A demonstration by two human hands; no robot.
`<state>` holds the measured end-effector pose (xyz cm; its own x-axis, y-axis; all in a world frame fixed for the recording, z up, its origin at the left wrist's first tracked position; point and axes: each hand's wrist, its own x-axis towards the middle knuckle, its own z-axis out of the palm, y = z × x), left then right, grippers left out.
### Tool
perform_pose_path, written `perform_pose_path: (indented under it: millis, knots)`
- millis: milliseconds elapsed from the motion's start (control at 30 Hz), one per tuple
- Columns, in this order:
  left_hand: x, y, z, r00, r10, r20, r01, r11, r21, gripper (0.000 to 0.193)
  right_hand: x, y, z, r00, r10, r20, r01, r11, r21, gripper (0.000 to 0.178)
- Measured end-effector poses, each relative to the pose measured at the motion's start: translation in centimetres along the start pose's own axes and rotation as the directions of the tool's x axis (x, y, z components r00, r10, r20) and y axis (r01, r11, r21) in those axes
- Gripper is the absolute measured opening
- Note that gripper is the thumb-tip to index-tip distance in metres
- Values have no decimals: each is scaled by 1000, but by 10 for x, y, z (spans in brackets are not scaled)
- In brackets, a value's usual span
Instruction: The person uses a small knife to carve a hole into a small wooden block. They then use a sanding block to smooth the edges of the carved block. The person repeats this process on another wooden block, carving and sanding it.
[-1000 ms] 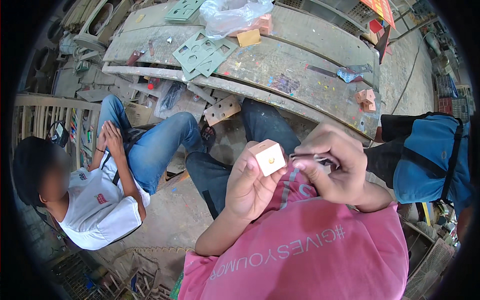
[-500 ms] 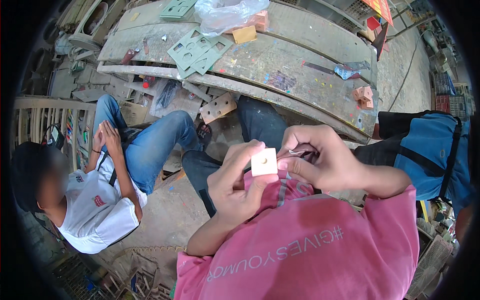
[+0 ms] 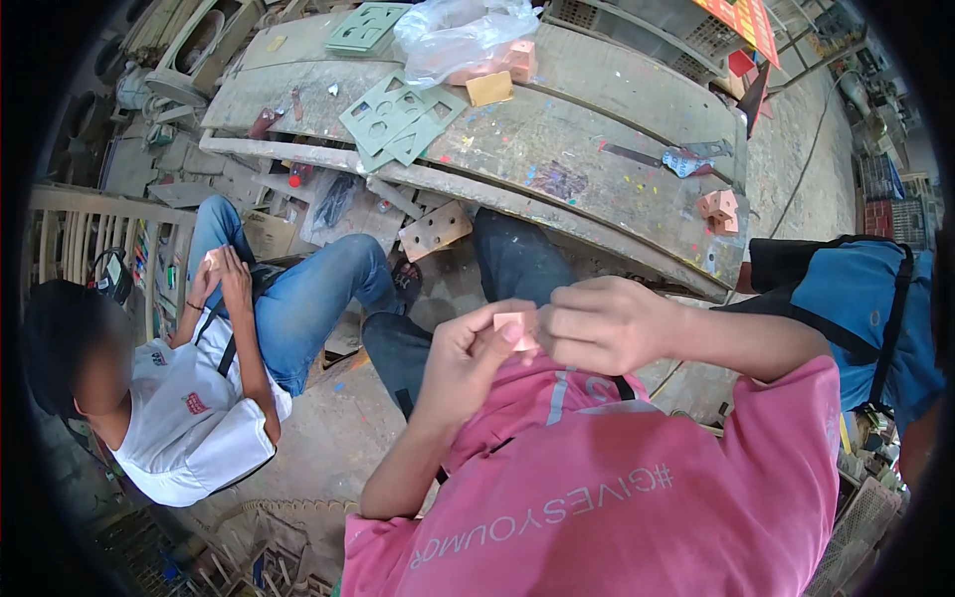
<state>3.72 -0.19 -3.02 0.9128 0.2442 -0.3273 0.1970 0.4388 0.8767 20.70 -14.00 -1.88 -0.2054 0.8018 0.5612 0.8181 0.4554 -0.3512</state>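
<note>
In front of my pink shirt, my left hand [image 3: 460,356] pinches a small pale-orange block [image 3: 526,338], its thumb lying across the near face. My right hand [image 3: 609,324] is closed, its knuckles up and its fingers right against the block's right side. Half a second ago a folded brown sheet, like sandpaper, showed in this right hand; now the curled fingers hide it. One face of the block had a round hole earlier, and the thumb and the tilt now keep it from view.
Ahead stands a paint-spotted wooden bench [image 3: 557,129]. On it lie grey-green cut-out templates [image 3: 398,124], a plastic bag [image 3: 463,40], orange blocks [image 3: 718,211] and a wrapped-handle blade [image 3: 637,154]. At left sits a co-worker [image 3: 189,418] holding a small block; a person in blue [image 3: 846,298] is at right.
My right hand has swung left and turned knuckles-up, closing against the block. The block has tilted, and my left thumb has moved over its face. The brown sheet has gone out of sight.
</note>
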Motion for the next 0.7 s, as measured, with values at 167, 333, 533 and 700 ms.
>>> perform_pose_path:
  millis: [167,333,533,700]
  knots:
    - [8,-10,-18,997,-7,76,43,870,-491,41,-12,42,4,979,141,-149,-126,987,104,8]
    - [20,-6,-11,1000,16,12,-7,845,-535,47,-52,111,18,551,732,-402,-772,630,89,11]
    - [39,-11,-4,986,133,98,-29,722,-691,46,-64,187,39,516,678,-524,-792,610,8,25]
    - [53,11,8,977,114,179,97,512,-854,54,-47,213,60,689,629,-361,-725,613,-314,47]
